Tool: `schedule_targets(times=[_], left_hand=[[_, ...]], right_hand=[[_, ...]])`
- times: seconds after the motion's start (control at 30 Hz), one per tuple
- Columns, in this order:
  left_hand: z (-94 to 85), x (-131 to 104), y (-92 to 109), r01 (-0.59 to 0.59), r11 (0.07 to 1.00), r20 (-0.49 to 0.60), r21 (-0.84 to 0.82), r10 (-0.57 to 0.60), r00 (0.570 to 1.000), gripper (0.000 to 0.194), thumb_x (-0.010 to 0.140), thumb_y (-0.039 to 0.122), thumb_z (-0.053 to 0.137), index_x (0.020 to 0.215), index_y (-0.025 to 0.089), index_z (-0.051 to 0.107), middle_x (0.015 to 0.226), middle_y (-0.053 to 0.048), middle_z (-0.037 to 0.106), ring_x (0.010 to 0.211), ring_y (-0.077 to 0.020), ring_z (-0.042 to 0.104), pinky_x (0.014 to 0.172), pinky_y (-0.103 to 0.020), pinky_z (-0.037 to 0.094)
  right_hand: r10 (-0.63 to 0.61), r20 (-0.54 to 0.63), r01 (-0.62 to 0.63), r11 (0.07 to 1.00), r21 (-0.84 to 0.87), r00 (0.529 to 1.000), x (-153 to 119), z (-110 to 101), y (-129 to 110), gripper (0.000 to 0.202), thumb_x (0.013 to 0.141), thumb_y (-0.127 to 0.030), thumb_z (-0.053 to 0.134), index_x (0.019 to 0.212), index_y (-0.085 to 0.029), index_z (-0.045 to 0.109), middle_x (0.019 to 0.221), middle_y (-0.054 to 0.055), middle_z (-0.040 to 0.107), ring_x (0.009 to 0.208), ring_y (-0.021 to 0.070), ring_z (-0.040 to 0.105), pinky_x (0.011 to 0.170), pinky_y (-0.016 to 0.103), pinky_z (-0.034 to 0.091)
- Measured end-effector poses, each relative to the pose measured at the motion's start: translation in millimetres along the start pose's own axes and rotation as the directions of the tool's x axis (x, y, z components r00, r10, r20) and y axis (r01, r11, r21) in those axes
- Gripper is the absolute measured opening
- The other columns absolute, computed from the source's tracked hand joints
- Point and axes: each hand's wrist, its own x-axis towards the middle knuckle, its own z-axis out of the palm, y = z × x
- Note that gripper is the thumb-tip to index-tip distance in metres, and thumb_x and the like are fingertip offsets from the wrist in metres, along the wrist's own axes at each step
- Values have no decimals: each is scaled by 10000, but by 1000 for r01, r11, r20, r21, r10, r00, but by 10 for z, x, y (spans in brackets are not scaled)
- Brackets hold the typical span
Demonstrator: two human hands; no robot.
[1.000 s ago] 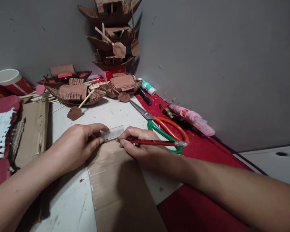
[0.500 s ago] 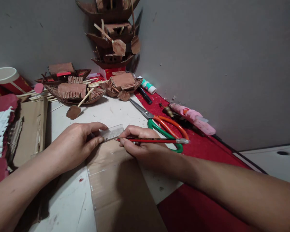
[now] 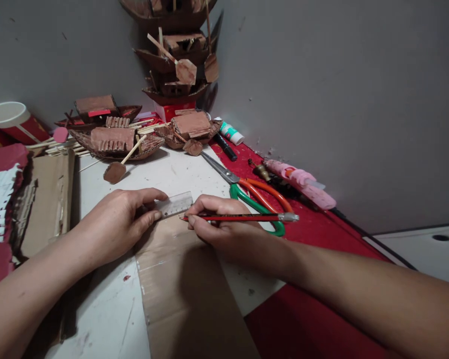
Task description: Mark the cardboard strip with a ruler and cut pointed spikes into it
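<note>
A clear ruler (image 3: 176,203) lies across the far end of a brown cardboard strip (image 3: 194,289). My left hand (image 3: 125,224) grips the ruler's left end between thumb and fingers. Pinched in my right hand (image 3: 217,222) is a red and black pencil (image 3: 247,217), its tip pointing left at the cardboard just below the ruler's edge. Just beyond my right hand lie scissors (image 3: 228,175) with one orange and one green handle, partly hidden by that hand.
Cardboard model boats (image 3: 114,139) stand at the back, others stacked against the grey wall (image 3: 322,99). Behind the scissors are a black marker (image 3: 226,148) and a glue stick (image 3: 231,132). Cardboard pieces (image 3: 47,194) lie left; a paper cup (image 3: 17,122) sits at the back left.
The pencil's eraser end has shifted slightly right in view. The whole view has moved very slightly; both hands keep their holds.
</note>
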Motion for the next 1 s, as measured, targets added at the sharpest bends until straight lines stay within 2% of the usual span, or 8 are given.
schedule_targets(times=[0.2,0.33,0.47,0.67,0.77,0.87,0.93,1.0], left_hand=[[-5,2,21,-6,998,21,65,5,1000,320,866,331,521,1118,225,686,977,-64,755,845,-253,679,764,-387,502],[-21,-5,40,-13,998,20,69,11,1000,324,859,325,523,1118,229,693,953,-68,756,816,-255,673,740,-380,495],[-47,-13,48,-22,995,1,102,22,1000,317,865,336,512,1097,230,701,936,-62,758,797,-245,674,714,-351,484],[-164,-122,232,2,980,-177,198,34,984,323,885,376,501,1107,255,701,865,-36,763,719,-232,677,623,-318,469],[-222,-265,450,-56,973,-288,226,122,950,290,880,353,519,1089,264,699,914,-15,770,650,-195,675,577,-285,472],[-236,-407,682,-150,956,-332,253,231,915,283,873,305,529,1113,312,680,994,25,763,691,-178,695,632,-264,510],[-240,-468,814,-188,940,-323,286,279,904,294,869,280,527,1114,342,677,1002,48,760,740,-182,708,703,-265,529],[-265,-502,924,-201,926,-304,319,301,904,282,873,286,521,1093,337,689,980,48,765,725,-182,708,724,-270,532]], right_hand=[[9,4,-9,1000,-3,1000,9,5,-18,95,834,-160,541,777,-178,614,650,-45,564,571,89,457,544,217,366],[17,-13,-16,995,96,1000,-8,-11,12,82,848,-175,564,798,-173,629,677,-28,603,563,85,482,510,206,376],[-6,-128,38,968,246,992,-70,-46,15,135,915,-269,571,965,-179,659,803,18,675,579,91,564,496,205,442],[-122,-385,256,913,319,915,-86,-57,-6,212,978,-368,515,1065,-224,644,862,26,699,621,110,617,503,227,495],[-164,-455,324,897,300,876,-47,-101,4,248,946,-399,573,1141,-250,606,1023,50,699,826,152,659,608,250,539],[-190,-376,341,856,389,907,-55,-161,-28,361,867,-438,676,1157,-240,593,1062,61,691,904,172,660,647,253,553],[-197,-256,303,818,489,946,-98,-190,-83,299,851,-449,690,1022,-210,636,916,41,710,746,137,660,584,228,538],[-206,-180,272,783,560,962,-157,-215,-152,260,863,-445,674,849,-188,642,754,13,701,584,100,620,522,207,514]])
